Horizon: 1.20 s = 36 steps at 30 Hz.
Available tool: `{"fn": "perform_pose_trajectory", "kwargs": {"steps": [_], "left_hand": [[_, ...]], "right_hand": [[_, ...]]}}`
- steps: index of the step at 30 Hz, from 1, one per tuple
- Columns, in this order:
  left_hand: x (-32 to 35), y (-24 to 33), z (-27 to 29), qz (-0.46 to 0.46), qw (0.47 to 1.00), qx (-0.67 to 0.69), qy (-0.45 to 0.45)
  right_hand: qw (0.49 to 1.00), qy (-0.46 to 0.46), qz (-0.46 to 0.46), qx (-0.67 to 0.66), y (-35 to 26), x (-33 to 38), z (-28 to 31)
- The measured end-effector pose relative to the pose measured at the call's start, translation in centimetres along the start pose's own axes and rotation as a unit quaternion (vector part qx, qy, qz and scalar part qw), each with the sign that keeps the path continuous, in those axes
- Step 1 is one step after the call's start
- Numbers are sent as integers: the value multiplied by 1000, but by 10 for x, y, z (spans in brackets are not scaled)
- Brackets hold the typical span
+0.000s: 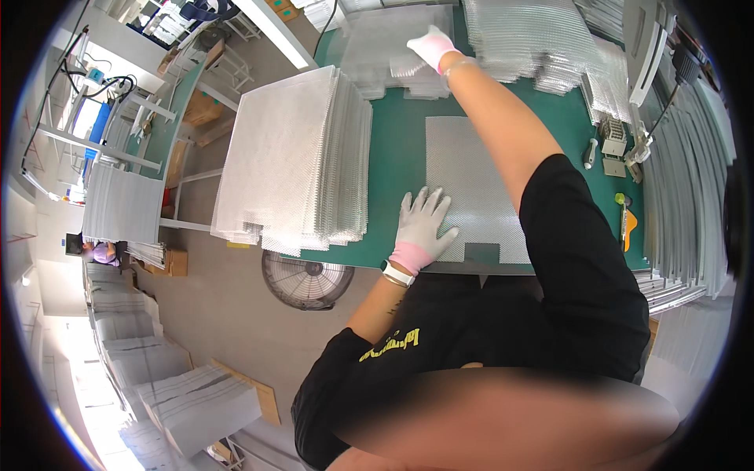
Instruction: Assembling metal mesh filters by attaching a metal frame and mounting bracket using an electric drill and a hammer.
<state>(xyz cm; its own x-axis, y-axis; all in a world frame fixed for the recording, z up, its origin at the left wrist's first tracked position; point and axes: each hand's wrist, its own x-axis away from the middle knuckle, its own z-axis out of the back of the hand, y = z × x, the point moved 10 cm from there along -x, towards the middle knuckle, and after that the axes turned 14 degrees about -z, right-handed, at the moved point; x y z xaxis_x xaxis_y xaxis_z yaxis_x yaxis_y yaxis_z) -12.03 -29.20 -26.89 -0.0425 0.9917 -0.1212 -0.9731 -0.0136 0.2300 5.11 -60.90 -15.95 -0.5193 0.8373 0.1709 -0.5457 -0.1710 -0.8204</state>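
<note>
A translucent sheet with a fine mesh-like texture (pixel 467 173) lies on the green tabletop in front of me, with a rectangular notch at its near edge. My left hand (pixel 422 224), in a pale glove with a pink cuff, rests on the sheet's left side, fingers spread. Stretched out to the far side is my right hand (pixel 432 49), gloved alike, over a spread of thin translucent sheets (pixel 369 47). Its fingers are bunched and partly hidden, so whether they grip a sheet I cannot tell.
A tall stack of similar sheets (pixel 283 149) stands left, reaching the table's edge. More ribbed sheets (pixel 526 35) lie at the back right. A screwdriver (pixel 590 154), a metal block (pixel 613 137) and a yellow-handled tool (pixel 629 228) lie along the right. A floor fan (pixel 308 279) stands below.
</note>
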Motion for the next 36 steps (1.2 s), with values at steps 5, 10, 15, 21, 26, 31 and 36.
{"fn": "perform_pose_trajectory", "kwargs": {"steps": [5,10,15,21,26,31,36], "left_hand": [[6,-4,3,8,1000,10,25],[9,-2,6,9,999,11,36],[2,1,6,-5,999,7,38],[7,-2,4,7,999,10,40],[4,-3,3,10,999,19,38],[4,-3,4,12,999,24,34],[4,-4,1,19,999,23,13]], "right_hand": [[958,70,272,-48,-96,60,17],[907,45,407,-100,-115,93,26],[986,45,163,5,-38,2,10],[991,-12,36,130,0,-11,-26],[999,-19,-24,-35,17,-27,-31],[991,84,-1,-107,6,-28,-10],[935,225,262,-83,-69,10,35]]}}
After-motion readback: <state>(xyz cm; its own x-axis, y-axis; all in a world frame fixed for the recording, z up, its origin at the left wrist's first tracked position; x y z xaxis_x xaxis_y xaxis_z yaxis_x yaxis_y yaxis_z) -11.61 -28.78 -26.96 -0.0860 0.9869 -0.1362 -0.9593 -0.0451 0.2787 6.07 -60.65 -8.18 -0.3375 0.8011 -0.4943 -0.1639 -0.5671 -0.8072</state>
